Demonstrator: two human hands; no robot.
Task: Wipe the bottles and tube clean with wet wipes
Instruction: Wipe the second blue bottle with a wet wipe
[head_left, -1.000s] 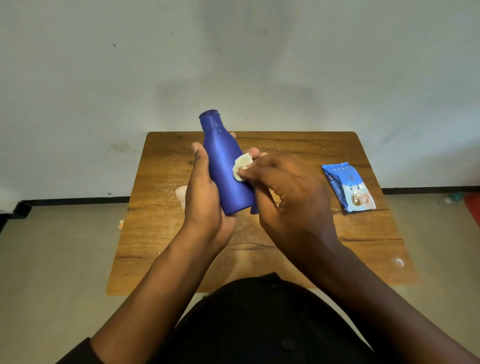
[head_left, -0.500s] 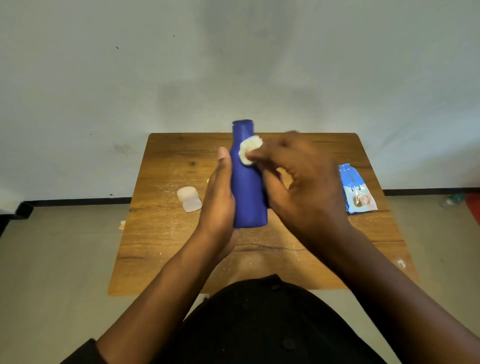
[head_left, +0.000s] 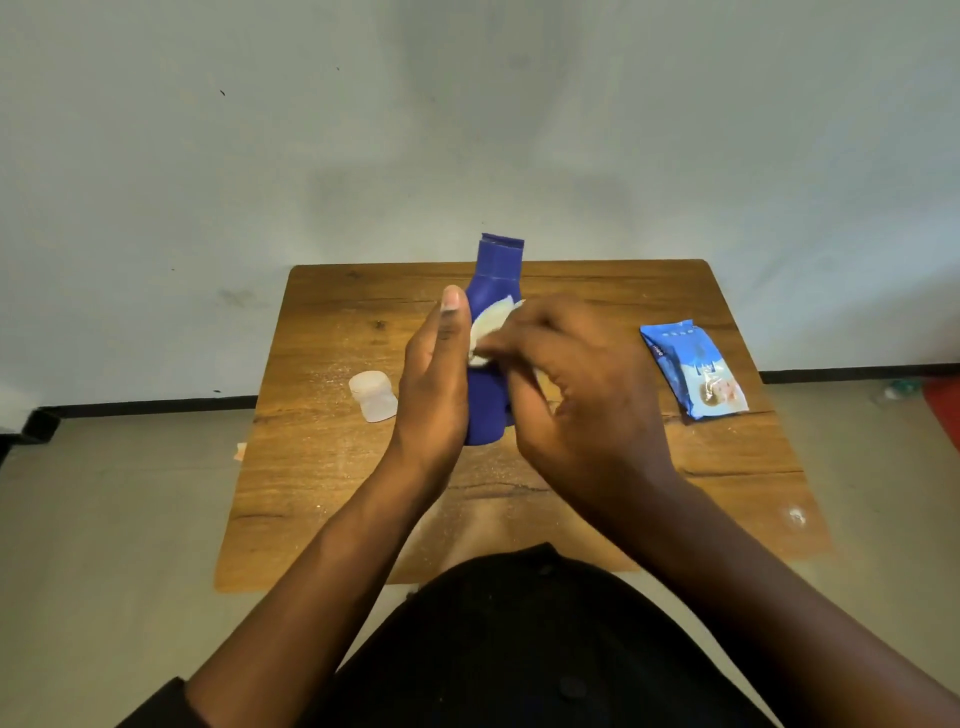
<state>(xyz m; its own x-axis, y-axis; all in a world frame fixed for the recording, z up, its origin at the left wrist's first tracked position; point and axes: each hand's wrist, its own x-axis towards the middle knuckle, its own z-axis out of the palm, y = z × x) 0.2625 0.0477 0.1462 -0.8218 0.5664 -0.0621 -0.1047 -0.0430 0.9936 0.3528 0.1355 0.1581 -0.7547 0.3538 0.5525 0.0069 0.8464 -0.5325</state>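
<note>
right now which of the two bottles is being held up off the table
The blue bottle, gripped upright by the left hand. The small translucent bottle rests on the table, untouched.

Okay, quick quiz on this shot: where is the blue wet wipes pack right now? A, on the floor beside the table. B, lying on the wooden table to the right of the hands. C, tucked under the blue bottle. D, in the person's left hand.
B: the wet wipes pack lies flat on the wooden table, to the right of both hands and apart from the blue bottle.
</note>
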